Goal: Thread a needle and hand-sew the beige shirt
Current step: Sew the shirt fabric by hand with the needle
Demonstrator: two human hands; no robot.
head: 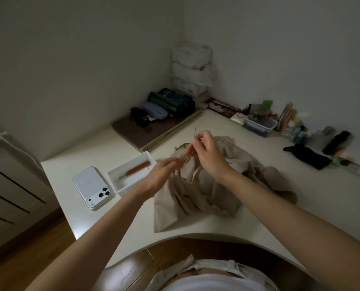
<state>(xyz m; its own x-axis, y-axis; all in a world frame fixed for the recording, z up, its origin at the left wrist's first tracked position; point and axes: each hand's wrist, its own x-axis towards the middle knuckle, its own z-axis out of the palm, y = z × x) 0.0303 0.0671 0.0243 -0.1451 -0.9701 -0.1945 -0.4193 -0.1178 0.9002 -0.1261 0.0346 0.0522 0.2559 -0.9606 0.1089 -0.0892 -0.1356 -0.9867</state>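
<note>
Cream table [313, 208], dim room light

- Far left on the table: white phone [90, 186], lying camera side up
- Just right of it, close but not touching: shallow white tray [111, 180]; an orange-handled tool [137, 168] lies slantwise inside
- Left hand [164, 172]: raised over the gap between tray and cloth, fingers reaching towards the other hand. It is blurred, so I cannot tell whether the fingertips pinch anything
- Needle [195, 132]: upright, tip pointing up, held above the far edge of the cloth. Any thread on it is too fine to make out
- Right hand [207, 153]: thumb and forefinger pinch the needle low on its shaft, the other fingers loosely curled. Fingertips of the two hands are near each other
- Beige shirt [206, 194]: crumpled in a heap at the middle of the table, under and in front of both hands, one corner reaching the near edge
- Right, along the wall: clear lidded box [261, 122] among small bottles, then a black pouch [309, 157] lying flat, well apart from the shirt
</note>
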